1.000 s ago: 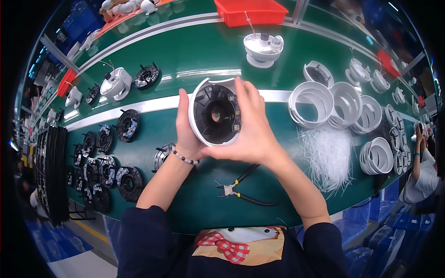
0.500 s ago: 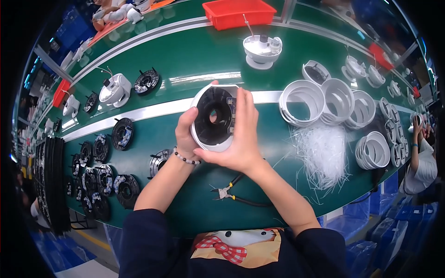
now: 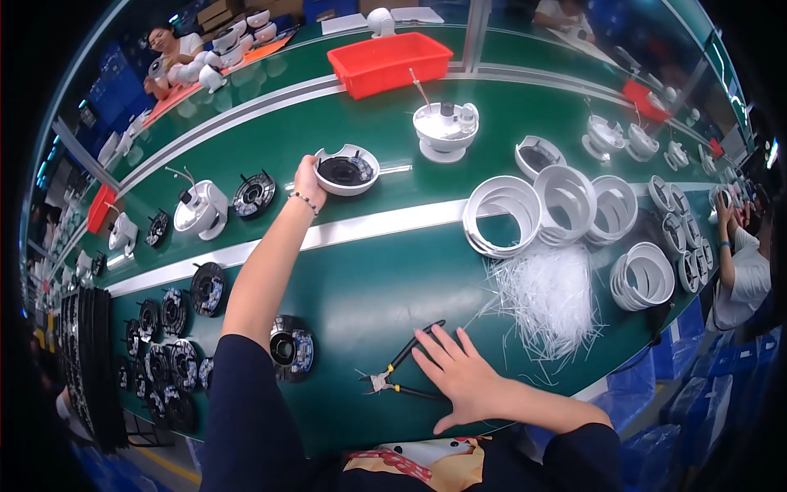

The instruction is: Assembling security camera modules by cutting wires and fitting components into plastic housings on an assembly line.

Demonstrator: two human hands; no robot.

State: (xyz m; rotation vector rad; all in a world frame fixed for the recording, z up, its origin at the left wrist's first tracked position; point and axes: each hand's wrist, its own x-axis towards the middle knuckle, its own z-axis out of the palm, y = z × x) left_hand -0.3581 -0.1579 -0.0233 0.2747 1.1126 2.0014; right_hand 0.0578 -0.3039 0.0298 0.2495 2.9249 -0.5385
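My left hand (image 3: 308, 182) reaches out over the far side of the bench, its fingers on the left rim of a round white housing (image 3: 348, 190). Inside that housing sits a black disc-shaped insert (image 3: 344, 169). Close to the bench's front edge my right hand (image 3: 463, 379) is spread out, palm down and holding nothing visible. Its fingertips lie beside the black-and-yellow handles of a pair of side cutters (image 3: 379, 382), whose jaws point left. A black round part with circuit boards (image 3: 288, 348) lies right of my left arm.
White rings (image 3: 502, 215) stand in stacks on the right, behind a heap of clear plastic strips (image 3: 545, 299). Several black board-fitted discs (image 3: 174, 312) lie at the left. A white domed unit (image 3: 445, 129) stands at the back, before a red tray (image 3: 389, 64). Co-workers sit around.
Both hands held the housing up in front of me; now it is at the far side of the bench in my left hand. My right hand has let go and dropped toward the side cutters.
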